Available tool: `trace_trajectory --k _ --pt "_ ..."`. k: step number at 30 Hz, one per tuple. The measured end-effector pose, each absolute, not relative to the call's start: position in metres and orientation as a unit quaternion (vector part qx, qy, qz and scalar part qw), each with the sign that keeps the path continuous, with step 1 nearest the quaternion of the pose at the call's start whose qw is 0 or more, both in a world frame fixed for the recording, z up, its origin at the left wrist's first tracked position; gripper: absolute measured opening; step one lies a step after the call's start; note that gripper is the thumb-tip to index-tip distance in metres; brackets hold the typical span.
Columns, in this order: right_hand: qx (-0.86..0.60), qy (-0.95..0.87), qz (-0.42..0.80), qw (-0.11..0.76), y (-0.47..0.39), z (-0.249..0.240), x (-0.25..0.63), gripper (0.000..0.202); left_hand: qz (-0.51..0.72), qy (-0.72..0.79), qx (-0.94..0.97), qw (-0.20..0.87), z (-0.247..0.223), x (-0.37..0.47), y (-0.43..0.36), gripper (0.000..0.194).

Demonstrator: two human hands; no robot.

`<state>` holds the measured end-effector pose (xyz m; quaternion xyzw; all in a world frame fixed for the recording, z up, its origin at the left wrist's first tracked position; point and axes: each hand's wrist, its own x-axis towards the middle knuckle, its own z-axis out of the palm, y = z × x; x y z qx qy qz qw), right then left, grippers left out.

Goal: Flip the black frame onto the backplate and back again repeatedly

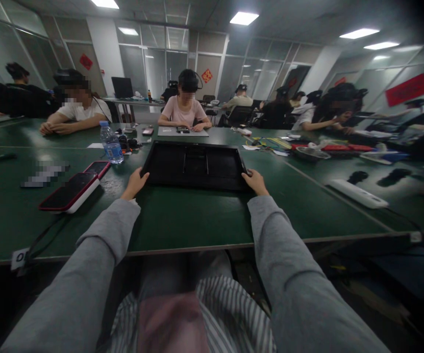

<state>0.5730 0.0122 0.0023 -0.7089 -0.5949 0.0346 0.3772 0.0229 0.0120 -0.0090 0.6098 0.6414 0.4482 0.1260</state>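
A wide black rectangular panel (163, 164) with a raised rim lies on the green table in front of me, and it resembles the back housing of a monitor. Near its middle is a recessed part edged by two pale vertical strips. My left hand (135, 184) grips its near left corner, thumb on top and the other fingers mostly hidden. At the right edge, my right hand (256, 182) is closed on the same panel in a similar way. Both arms, in grey sleeves, reach forward over the table edge.
Left on the green table (197, 220) are a water bottle (112, 143), a red-edged phone (70, 190) on a white block and a smaller pink-edged device (98, 168). A white power strip (357, 193) and cables (270, 143) lie right. A person (185, 108) sits opposite; others sit around.
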Motion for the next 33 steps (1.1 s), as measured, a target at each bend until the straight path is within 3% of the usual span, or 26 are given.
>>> trace_trajectory --k 5,13,18,26,33 --pt "-0.717 -0.588 0.069 0.369 0.012 -0.001 0.564 0.055 0.427 0.658 0.592 0.185 -0.004 0.016 0.013 0.045" --pt "-0.671 -0.617 0.072 0.405 0.023 -0.009 0.561 0.057 0.335 0.727 0.597 0.050 0.003 0.013 -0.004 0.044" --pt "-0.657 -0.625 0.074 0.415 0.023 -0.010 0.562 0.058 0.296 0.729 0.617 0.024 0.001 0.014 -0.004 0.048" --pt "-0.700 -0.599 0.059 0.385 0.013 -0.006 0.551 0.060 0.320 0.730 0.601 0.061 0.000 0.017 -0.003 0.046" --pt "-0.674 -0.568 0.153 0.447 0.018 -0.002 0.551 0.058 0.347 0.736 0.577 0.062 0.007 0.011 -0.007 0.041"
